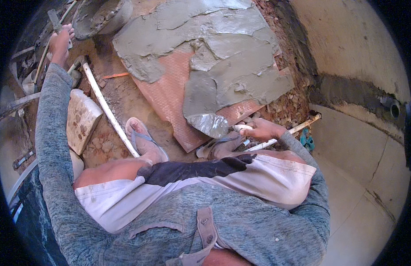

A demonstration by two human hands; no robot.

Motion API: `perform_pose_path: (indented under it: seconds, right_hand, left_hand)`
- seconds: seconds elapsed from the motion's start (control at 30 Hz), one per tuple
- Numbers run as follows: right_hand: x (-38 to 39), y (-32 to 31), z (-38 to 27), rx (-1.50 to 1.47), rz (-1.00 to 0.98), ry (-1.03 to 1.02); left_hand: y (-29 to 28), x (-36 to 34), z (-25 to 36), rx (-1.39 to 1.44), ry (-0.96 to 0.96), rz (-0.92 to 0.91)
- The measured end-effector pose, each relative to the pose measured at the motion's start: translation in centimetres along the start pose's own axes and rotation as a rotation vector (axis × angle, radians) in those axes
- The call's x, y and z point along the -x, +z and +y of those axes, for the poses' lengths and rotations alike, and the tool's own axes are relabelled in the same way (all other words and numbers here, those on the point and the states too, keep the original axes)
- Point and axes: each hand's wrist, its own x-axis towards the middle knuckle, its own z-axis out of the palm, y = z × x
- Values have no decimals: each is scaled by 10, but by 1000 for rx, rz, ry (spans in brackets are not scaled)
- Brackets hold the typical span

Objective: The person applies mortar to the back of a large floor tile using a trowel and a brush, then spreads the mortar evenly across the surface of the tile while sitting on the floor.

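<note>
A reddish-brown tile (167,95) lies in front of me, its ribbed face up. Wet grey mortar (234,53) covers most of it in uneven layers, leaving bare strips on the left and near side. My right hand (265,129) is closed round the handle of a trowel (208,125), whose wet blade lies at the mortar's near edge. Far to the left, my left arm is stretched out, and my left hand (61,42) is closed round a narrow grey bar-like piece (54,20). A mortar-smeared bucket (103,17) sits beside that hand.
White pipes (103,102) (276,141) run along both sides of my sandalled feet (145,137). A broken pale slab (82,117) lies on the left. Rubble (287,106) borders a wall (356,44) on the right, where a pipe opening (394,110) shows.
</note>
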Motion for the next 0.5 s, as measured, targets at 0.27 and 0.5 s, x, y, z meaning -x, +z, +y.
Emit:
perform_pose_path:
  seconds: [0.27,0.5]
  right_hand:
    - [13,20,69,496,274,-12]
    - [14,28,96,473,300,90]
  left_hand:
    - [2,-14,-16,32,29,-35]
    - [-2,-24,-26,-252,33,107]
